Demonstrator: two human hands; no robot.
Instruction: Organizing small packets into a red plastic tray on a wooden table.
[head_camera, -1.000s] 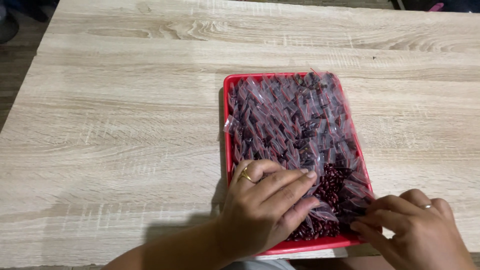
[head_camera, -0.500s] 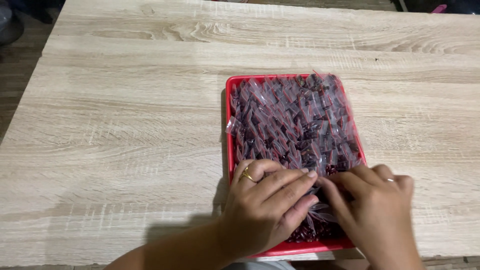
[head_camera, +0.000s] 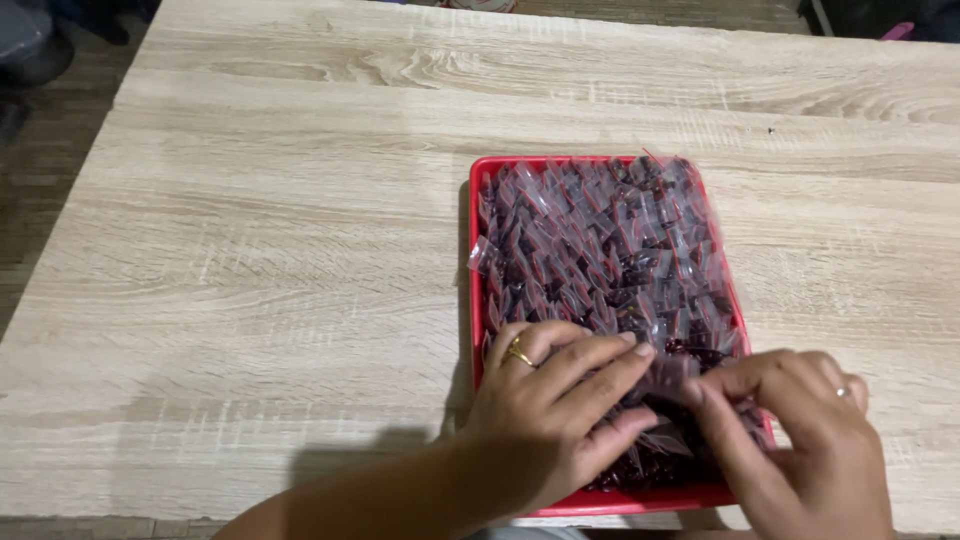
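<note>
Sachets: small clear packets of dark red contents, heaped in red tray on wooden table. Left hand lies flat on pile, fingers extended. Right hand, off the tray's right edge a second ago, now pinches one sachet.

The right hand has been moved. A second ago it was seen low at the right corner of the red tray, off to the side of the small clear bags. Half a second ago it had been brought in over the near bags, just beside the left hand. Now one small bag is pinched between its thumb and fingertips, right next to the left fingertips.
</note>
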